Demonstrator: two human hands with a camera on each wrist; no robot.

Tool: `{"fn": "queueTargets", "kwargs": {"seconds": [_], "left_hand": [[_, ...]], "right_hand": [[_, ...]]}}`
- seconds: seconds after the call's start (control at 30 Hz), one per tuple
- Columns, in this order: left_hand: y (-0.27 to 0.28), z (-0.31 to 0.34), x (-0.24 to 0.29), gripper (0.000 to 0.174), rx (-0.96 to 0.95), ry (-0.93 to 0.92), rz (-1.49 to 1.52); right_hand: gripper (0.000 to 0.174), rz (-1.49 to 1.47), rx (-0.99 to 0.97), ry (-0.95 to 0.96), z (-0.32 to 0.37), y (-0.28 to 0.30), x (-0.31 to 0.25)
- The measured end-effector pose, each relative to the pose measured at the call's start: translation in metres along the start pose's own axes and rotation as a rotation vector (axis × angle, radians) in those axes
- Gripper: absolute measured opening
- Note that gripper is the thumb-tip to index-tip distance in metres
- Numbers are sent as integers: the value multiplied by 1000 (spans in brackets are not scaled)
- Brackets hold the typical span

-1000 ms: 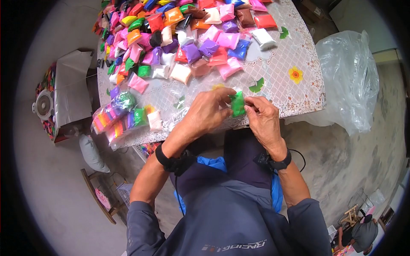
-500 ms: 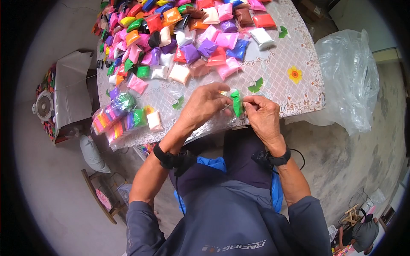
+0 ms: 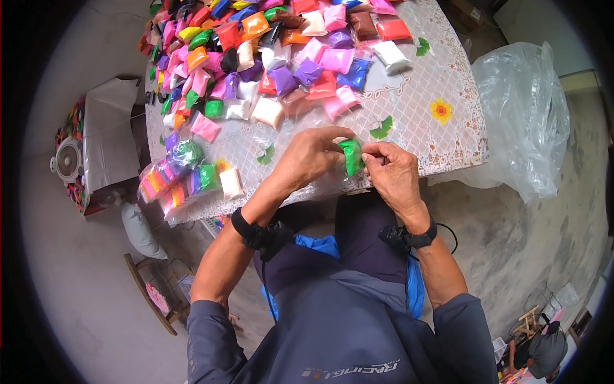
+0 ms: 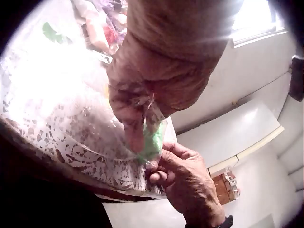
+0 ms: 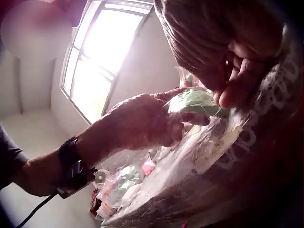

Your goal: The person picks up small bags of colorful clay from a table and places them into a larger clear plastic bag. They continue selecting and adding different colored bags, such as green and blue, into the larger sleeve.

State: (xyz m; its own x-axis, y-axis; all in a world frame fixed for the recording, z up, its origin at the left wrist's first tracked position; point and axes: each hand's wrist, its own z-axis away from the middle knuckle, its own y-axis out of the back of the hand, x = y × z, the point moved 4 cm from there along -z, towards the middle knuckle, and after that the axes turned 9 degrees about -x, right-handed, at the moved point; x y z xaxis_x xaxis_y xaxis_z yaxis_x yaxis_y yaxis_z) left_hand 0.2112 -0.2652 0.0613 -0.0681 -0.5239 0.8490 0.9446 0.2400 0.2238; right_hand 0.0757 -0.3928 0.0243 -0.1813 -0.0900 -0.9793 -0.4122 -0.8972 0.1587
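Note:
A small green clay packet (image 3: 351, 157) is between my two hands, close over the table's front edge. My left hand (image 3: 309, 157) grips a clear plastic bag (image 4: 153, 114), its thumb and fingers around the packet's left side. From the right, my right hand (image 3: 393, 174) pinches the packet's edge between thumb and fingertips. In the right wrist view the green packet (image 5: 197, 102) is wrapped in shiny film and lies against the left fingers. Clear film covers part of the left fingers in the left wrist view.
A large heap of coloured packets (image 3: 281, 77) covers the table's far left. Filled clear bags (image 3: 182, 173) lie left of my hands, beside a white packet (image 3: 231, 182). A big clear plastic sack (image 3: 521, 121) hangs at the table's right edge. Another person (image 3: 543, 352) is at lower right.
The green packet has turned between my hands, narrow-side-on half a second ago and broader now. Both hands stay at nearly the same place, with the left fingers shifting around it.

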Motion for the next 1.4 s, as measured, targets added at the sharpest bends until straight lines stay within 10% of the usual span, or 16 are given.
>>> {"fn": "queueTargets", "kwargs": {"seconds": [0.57, 0.83, 1.0, 1.4], "left_hand": [[8, 0, 13, 27, 104, -75, -354], [8, 1, 13, 21, 179, -257, -427], [7, 0, 10, 24, 112, -214, -401], [5, 3, 12, 28, 77, -293, -494]], "right_hand": [[14, -47, -1, 9, 4, 0, -3], [29, 183, 34, 377, 35, 7, -24], [29, 168, 153, 131, 61, -8, -12], [33, 495, 86, 240, 51, -22, -26]]}}
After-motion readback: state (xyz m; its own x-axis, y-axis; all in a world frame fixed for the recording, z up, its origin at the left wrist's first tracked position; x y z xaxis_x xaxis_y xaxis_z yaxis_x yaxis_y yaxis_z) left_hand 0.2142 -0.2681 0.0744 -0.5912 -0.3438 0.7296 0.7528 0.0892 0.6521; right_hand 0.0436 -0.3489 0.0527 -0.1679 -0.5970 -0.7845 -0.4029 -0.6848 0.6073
